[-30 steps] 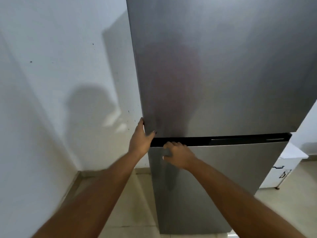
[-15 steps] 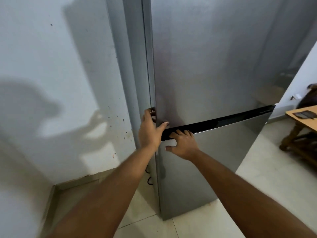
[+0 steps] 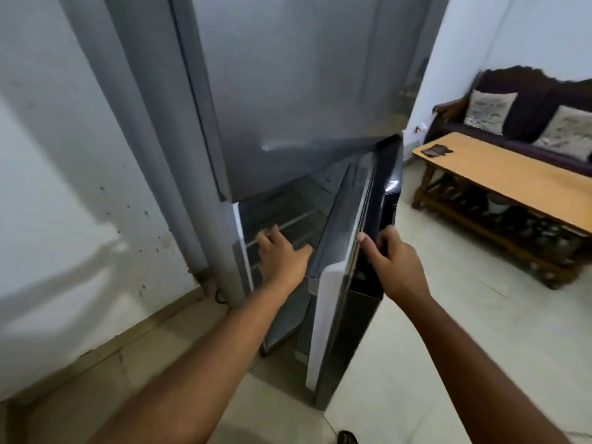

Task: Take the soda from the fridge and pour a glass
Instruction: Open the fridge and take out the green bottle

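Fridge, tall and grey, stands in the corner against the white wall; its upper door is closed and its lower door is swung open toward me, edge-on. Right of the fridge, well apart, a dark sofa w/ two pale cushions sits against the far wall, and in front of it a long wooden desk w/ a small dark item on its near end. Inside the fridge, behind the lower door, wire shelves show dimly; no soda visible from here, interior too dark and blurred to tell what it holds. My right hand is on the outer face of the lower door near its top edge, fingers curled round that edge, thumb up on the near side. My left hand is inside the opening, just left of the door, fingers loosely apart, holding nothing; can't tell if it touches a shelf. Pale floor tiles below.
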